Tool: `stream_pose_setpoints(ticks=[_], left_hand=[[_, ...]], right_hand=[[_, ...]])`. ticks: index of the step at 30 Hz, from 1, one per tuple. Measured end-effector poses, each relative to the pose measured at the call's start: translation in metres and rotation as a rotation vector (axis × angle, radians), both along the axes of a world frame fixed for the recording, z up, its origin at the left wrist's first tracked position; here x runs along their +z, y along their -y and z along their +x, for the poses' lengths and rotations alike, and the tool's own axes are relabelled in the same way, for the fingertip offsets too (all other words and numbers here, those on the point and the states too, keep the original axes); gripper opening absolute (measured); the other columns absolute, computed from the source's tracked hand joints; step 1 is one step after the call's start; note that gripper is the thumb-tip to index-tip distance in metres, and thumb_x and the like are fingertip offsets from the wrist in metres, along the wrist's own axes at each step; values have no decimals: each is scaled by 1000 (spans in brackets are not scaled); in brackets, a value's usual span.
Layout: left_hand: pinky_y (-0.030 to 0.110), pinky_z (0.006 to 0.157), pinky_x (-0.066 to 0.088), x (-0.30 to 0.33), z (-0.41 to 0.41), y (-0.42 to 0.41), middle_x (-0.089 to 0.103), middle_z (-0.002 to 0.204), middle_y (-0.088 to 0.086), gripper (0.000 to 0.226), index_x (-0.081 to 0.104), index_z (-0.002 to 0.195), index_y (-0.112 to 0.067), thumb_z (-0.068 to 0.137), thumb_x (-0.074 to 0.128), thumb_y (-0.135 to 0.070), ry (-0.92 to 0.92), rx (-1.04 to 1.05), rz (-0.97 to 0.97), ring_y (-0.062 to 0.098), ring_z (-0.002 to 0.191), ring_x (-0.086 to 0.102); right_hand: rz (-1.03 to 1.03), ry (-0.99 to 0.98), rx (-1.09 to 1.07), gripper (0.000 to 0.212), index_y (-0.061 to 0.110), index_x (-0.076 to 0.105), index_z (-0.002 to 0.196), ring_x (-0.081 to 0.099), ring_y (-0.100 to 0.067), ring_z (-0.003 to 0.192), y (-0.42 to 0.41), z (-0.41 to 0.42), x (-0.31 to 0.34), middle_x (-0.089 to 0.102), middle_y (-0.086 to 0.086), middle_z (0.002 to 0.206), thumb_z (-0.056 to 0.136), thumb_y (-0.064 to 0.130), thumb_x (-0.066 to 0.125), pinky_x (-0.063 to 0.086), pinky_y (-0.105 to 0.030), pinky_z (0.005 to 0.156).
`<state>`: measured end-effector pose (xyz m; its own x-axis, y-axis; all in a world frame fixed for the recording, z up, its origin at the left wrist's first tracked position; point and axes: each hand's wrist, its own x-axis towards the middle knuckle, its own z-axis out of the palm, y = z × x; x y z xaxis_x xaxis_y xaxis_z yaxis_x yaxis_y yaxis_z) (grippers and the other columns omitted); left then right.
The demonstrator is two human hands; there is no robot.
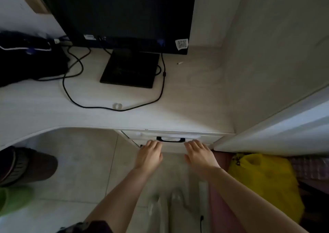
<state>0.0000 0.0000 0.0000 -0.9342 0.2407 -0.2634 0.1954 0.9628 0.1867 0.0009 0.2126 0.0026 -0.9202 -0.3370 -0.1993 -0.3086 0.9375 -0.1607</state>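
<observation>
A white drawer (170, 144) with a black handle (170, 139) sits under the front edge of the pale desk (187, 99). My left hand (148, 155) lies flat with straight fingers against the drawer front, left of the handle. My right hand (199, 154) does the same on the right side of the handle. Neither hand holds the handle. The drawer looks almost flush with the desk edge.
A black monitor (121, 15) on its stand, with black cables (71, 97) looping over the desk, stands behind. A dark bag (26, 58) sits at the left. A yellow bag (263, 175) lies at the right by a white wall panel. Shoes (26, 165) are on the tiled floor at the left.
</observation>
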Motion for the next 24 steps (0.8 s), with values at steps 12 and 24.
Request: stream_pose_setpoints(ticks=[12,24], left_hand=[[38,101,41,-64,-41,-10,40,148,-1,55,36,145,-15,91,46,-18,176,-27,8,24,132,38],[39,109,35,-82,-17,1,33,154,3,63,32,149,-12,88,48,-13,173,-34,91,28,138,34]], right_hand=[[32,153,48,61,9,67,112,65,-26,106,23,-38,-67,69,-6,112,58,33,81,57,-35,78],[36,108,1,60,10,64,114,60,-31,105,31,-24,-77,67,-3,111,61,33,79,48,-40,95]])
